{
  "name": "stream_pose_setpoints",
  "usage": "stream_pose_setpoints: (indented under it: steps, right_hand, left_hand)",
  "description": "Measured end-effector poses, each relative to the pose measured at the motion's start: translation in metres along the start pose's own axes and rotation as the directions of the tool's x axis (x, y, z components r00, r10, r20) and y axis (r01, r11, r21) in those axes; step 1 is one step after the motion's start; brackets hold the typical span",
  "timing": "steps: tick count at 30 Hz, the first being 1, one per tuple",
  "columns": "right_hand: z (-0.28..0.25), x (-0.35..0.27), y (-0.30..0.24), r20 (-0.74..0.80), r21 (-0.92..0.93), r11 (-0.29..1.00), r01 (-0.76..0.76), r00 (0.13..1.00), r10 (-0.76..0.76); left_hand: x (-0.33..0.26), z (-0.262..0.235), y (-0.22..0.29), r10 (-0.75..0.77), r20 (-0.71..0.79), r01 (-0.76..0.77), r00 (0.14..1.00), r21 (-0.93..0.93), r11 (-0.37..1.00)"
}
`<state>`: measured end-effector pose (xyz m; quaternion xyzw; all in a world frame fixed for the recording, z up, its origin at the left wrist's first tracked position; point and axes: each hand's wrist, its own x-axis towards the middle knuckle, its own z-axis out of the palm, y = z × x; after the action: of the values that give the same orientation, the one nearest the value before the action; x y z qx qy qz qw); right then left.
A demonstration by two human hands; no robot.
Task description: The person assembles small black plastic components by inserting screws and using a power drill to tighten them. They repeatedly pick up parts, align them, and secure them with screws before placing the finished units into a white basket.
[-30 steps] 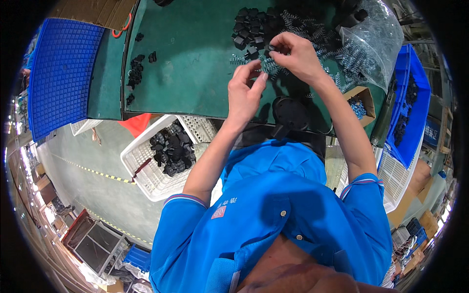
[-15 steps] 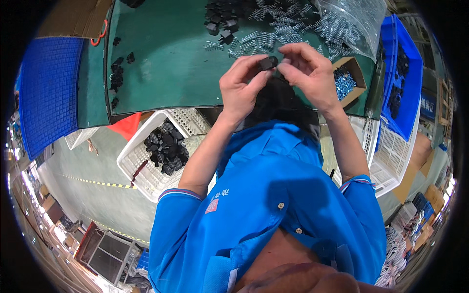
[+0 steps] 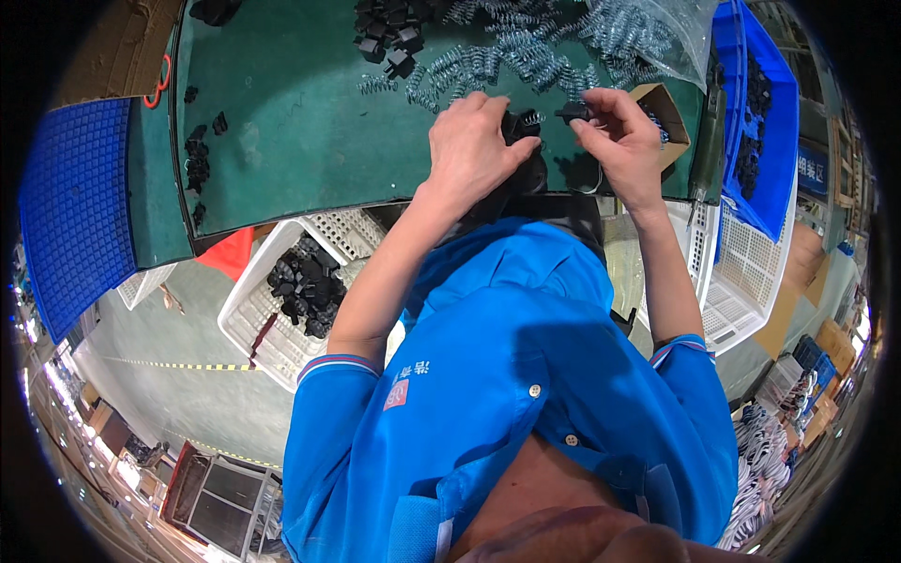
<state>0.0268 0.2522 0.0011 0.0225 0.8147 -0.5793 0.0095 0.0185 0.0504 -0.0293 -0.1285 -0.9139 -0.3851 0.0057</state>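
Observation:
My left hand (image 3: 474, 145) is turned back-up over the near part of the green table (image 3: 310, 141). Between its thumb and forefinger shows a dark plastic part (image 3: 515, 128), with a small coil spring (image 3: 533, 118) sticking out on its right side; the other fingers partly hide it. To the right, my right hand (image 3: 621, 139) pinches a small black plastic piece (image 3: 572, 112) between thumb and fingertips. The two pieces are a short gap apart. Just beyond both hands lies a heap of loose metal springs (image 3: 526, 56).
Black blocks (image 3: 389, 36) lie beside the springs, and a clear plastic bag (image 3: 671, 38) covers some springs. A small cardboard box (image 3: 664, 108) stands right of my right hand. Blue bin (image 3: 784, 122) at right; white crate (image 3: 242, 324) of black parts below the table's edge.
My hands have drawn apart from around one black block. The left has rolled back-up, and a spring now shows beside it. The right holds a small black piece. The view has shifted slightly.

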Motion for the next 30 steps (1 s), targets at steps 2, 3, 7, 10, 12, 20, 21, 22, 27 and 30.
stream_pose_setpoints:
  steps: [2,3,7,10,12,20,21,22,27,30]
  right_hand:
    - [0.005,0.002,-0.002,0.029,-0.076,0.997,0.005,1.000,-0.002]
    - [0.007,0.004,-0.003,0.055,-0.123,0.992,0.025,0.998,-0.018]
    - [0.014,0.006,0.004,0.108,-0.223,0.968,0.114,0.990,-0.092]
    - [0.020,0.008,0.002,0.158,-0.315,0.919,0.237,0.968,-0.195]
    - [0.026,0.008,0.007,0.195,-0.316,0.902,0.293,0.951,-0.240]
    - [0.045,-0.007,0.019,-0.014,-0.123,0.984,0.133,0.991,-0.135]
    - [0.047,-0.007,0.021,-0.051,-0.100,0.982,0.160,0.985,-0.166]
    - [0.049,-0.008,0.022,-0.092,-0.074,0.980,0.185,0.977,-0.191]
    - [0.046,-0.016,0.010,0.018,0.100,0.990,0.095,0.995,-0.098]
    - [0.044,-0.022,-0.003,0.066,0.159,0.985,0.066,0.995,-0.077]
  left_hand:
    - [-0.001,0.005,-0.003,-0.034,0.036,0.035,0.999,-0.028,0.999]
    - [-0.001,0.005,-0.003,-0.046,0.043,0.047,0.998,-0.025,0.999]
    - [-0.003,0.006,-0.003,-0.069,0.066,0.073,0.995,-0.047,0.996]
    - [-0.003,0.006,-0.004,-0.091,0.085,0.097,0.992,-0.081,0.992]
    - [-0.003,0.007,-0.005,-0.116,0.113,0.127,0.987,-0.097,0.987]
    - [-0.002,-0.005,-0.014,-0.319,0.421,0.528,0.849,-0.671,0.521]
    - [0.001,-0.012,-0.018,-0.350,0.561,0.656,0.750,-0.698,0.288]
    - [0.002,-0.018,-0.021,-0.370,0.623,0.690,0.689,-0.719,0.076]
    - [-0.023,-0.013,-0.035,-0.084,0.768,0.711,0.635,-0.623,-0.327]
    - [-0.038,-0.010,-0.030,-0.014,0.771,0.655,0.636,-0.549,-0.519]
